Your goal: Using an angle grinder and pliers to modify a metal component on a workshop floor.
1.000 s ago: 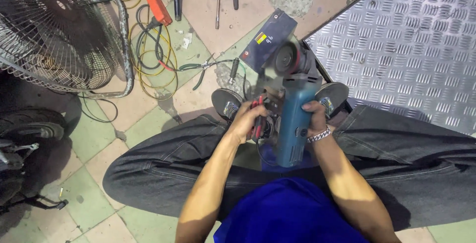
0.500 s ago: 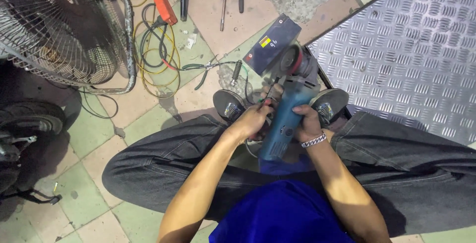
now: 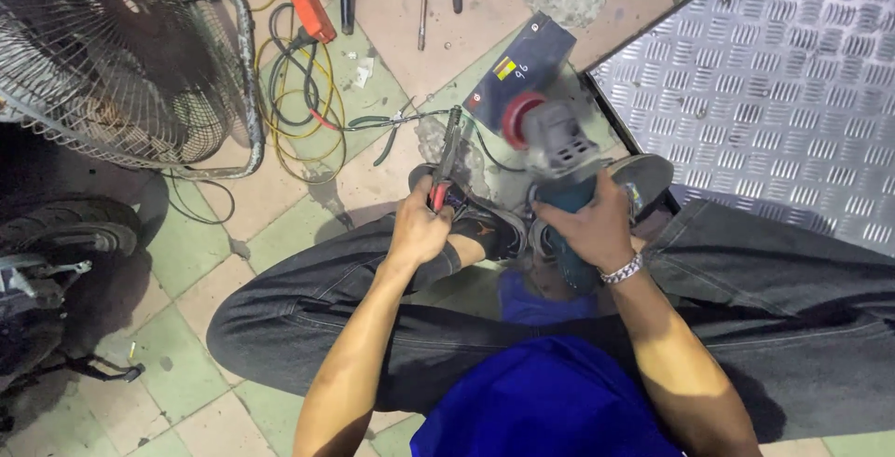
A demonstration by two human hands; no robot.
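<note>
Head view: the person sits cross-legged on a tiled floor (image 3: 280, 224), looking down at both hands. Right hand (image 3: 589, 226) is wrapped around the teal body of an angle grinder (image 3: 557, 163), gripping it from above; the grinder's grey head and red collar stick out past the fingers, toward a dark blue box (image 3: 518, 70) lying just beyond it. Left hand (image 3: 419, 230) is clenched on a slim tool (image 3: 445, 160) with a red grip, whose dark shaft points up and away, just left of the grinder and apart from it. Both hands sit above the shoes (image 3: 485, 224), close together but not touching.

The grinder's head is motion-blurred, so its disc or guard cannot be made out, and its lower body is hidden under the right hand. The tool's tip merges with the cables (image 3: 308, 93) behind it. A fan (image 3: 112, 56) at upper left and a chequer plate (image 3: 774, 84) at upper right are both cut off by the frame.
</note>
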